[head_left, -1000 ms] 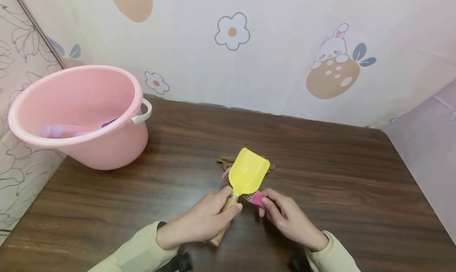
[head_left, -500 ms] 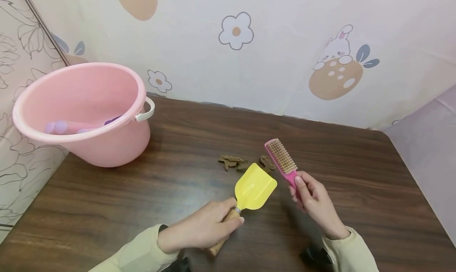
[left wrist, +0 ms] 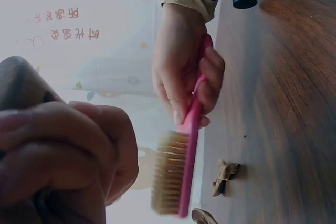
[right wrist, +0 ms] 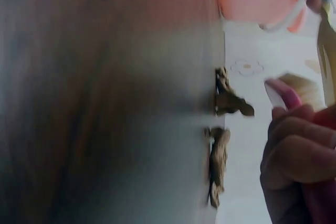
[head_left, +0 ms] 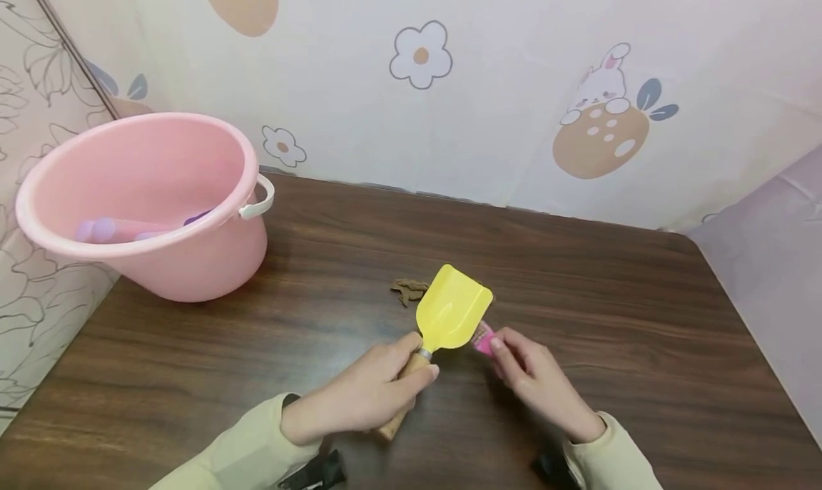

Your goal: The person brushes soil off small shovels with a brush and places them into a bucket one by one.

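Observation:
In the head view my left hand (head_left: 362, 401) grips the wooden handle of a yellow hand shovel (head_left: 452, 308), its blade held over the table. My right hand (head_left: 542, 383) holds a pink brush (head_left: 484, 342) by its handle. Most of the brush is hidden behind the blade there. The left wrist view shows its pale bristles (left wrist: 170, 174) clearly, above the tabletop. Brown, crumpled, leaf-like pieces (head_left: 407, 290) lie on the table, partly covered by the shovel. From the right wrist, two clumps of these pieces (right wrist: 218, 166) are seen beside the brush.
A pink bucket (head_left: 193, 269) with a white handle stands at the table's left. Inside it lie a pink-purple cylindrical thing (head_left: 128, 231) and something dark purple. Patterned sheets (head_left: 347, 119) hang behind the dark wooden table (head_left: 629, 312).
The right hand lifted the brush out to the right, bristles showing, then brought it back left behind the shovel blade. The shovel dipped slightly toward me and rose again.

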The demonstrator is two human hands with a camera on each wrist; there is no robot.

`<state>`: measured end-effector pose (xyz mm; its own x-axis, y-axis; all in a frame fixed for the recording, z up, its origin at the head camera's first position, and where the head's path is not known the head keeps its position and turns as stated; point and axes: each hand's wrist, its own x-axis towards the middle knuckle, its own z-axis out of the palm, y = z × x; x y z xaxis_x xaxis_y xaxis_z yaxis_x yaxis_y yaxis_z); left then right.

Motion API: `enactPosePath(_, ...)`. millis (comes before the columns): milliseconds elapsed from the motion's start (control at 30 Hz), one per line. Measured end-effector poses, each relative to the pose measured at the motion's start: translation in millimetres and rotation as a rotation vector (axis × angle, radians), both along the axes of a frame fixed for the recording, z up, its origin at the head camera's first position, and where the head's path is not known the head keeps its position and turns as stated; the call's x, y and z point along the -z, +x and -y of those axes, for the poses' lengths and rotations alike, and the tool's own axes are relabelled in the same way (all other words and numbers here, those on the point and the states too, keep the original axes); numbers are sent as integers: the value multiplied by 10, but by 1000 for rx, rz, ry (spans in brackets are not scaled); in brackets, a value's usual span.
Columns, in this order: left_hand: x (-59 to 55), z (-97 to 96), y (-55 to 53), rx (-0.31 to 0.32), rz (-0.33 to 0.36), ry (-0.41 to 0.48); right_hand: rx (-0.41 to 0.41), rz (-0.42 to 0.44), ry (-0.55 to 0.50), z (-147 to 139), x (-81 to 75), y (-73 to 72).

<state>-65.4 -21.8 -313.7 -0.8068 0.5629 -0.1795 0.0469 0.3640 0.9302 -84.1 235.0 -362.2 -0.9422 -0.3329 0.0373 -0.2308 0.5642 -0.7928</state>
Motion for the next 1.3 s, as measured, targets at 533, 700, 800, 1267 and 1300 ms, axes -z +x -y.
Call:
enactPosePath(533, 21, -6, -10, 6, -19, 0, -159, -125, -29, 179, -31, 56)
enactPosePath(700, 43, 12, 23, 32, -18, -9, -24, -77, -35, 73, -84, -1)
enactPosePath(800, 61, 10, 50, 52, -1, 6, 70, -67, -44, 11, -131, -41)
enactPosePath(1267, 168, 33, 88, 34, -33, -44, 229, -17, -77, -143, -223, -115)
enactPosePath(1300, 165, 37, 82, 31, -38, -48, 227, -19, -66, -144, -217, -110)
